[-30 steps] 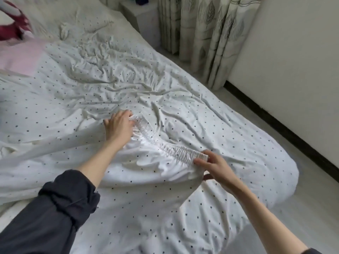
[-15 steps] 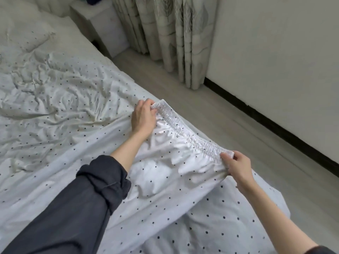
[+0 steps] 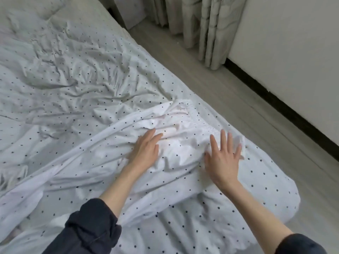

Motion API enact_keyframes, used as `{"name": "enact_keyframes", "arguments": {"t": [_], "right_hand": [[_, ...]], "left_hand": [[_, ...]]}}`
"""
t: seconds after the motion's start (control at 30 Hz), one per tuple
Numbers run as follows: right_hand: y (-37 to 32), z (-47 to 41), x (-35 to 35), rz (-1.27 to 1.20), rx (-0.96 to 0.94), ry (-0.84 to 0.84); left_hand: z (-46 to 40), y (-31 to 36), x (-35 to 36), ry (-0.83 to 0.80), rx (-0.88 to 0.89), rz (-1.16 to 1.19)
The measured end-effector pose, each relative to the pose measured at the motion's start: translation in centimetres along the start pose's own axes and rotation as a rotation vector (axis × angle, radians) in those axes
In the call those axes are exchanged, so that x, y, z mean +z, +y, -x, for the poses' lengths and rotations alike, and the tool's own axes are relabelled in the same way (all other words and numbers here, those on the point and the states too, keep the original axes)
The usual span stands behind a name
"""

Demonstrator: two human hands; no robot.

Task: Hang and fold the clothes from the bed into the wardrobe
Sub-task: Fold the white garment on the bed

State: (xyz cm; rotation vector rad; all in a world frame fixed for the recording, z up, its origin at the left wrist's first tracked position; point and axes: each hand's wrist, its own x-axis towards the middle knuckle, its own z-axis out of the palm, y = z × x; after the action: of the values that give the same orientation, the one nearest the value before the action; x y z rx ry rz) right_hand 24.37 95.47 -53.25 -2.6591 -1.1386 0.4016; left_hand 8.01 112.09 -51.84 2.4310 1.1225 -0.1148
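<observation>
Both hands lie flat with fingers straight, gripping nothing, the left hand and right hand pressing the white dotted garment spread on the bed, its elastic waistband just beyond them.

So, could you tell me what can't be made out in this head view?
- Wardrobe: nowhere in frame.
- Dotted garment: type unclear; its lower part is cut off by the left edge.
- Its elastic waistband: near end hidden under the right hand.
- Left hand: palm side hidden, pressed on cloth.
</observation>
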Motion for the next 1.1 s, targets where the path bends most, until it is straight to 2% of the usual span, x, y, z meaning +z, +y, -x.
{"name": "enact_keyframes", "arguments": {"t": [0.13,0.27,0.37,0.47,0.6,0.83,0.9,0.97,1.1], "right_hand": [[-5.9,5.2,1.0,0.015,-0.234,0.045],[-11.4,11.1,2.5,-0.094,-0.473,0.059],[-15.2,16.0,4.3,-0.062,-0.699,-0.028],[-18.4,19.9,5.3,0.043,-0.843,-0.172],[-22.8,23.8,6.5,0.158,-0.884,-0.234],[-28.0,26.3,9.1,0.271,-0.866,-0.171],[-28.6,26.5,9.4,0.292,-0.839,-0.155],[-28.3,27.3,9.8,0.265,-0.838,-0.238],[-25.9,30.7,9.8,0.293,-0.841,-0.364]], "left_hand": [[9.6,-4.6,-0.2,0.095,-0.065,-0.039],[18.3,-10.0,-0.8,0.130,-0.106,-0.023],[25.5,-14.7,-1.7,0.172,-0.164,-0.048],[31.1,-18.3,-2.0,0.187,-0.220,-0.160],[37.4,-23.1,-2.9,0.132,-0.286,-0.188],[42.5,-29.6,-3.4,0.047,-0.492,-0.264],[42.3,-30.4,-3.6,0.116,-0.424,-0.293],[42.9,-30.3,-3.5,0.211,-0.376,-0.323],[46.3,-28.1,-1.2,0.294,-0.307,-0.216]]}}
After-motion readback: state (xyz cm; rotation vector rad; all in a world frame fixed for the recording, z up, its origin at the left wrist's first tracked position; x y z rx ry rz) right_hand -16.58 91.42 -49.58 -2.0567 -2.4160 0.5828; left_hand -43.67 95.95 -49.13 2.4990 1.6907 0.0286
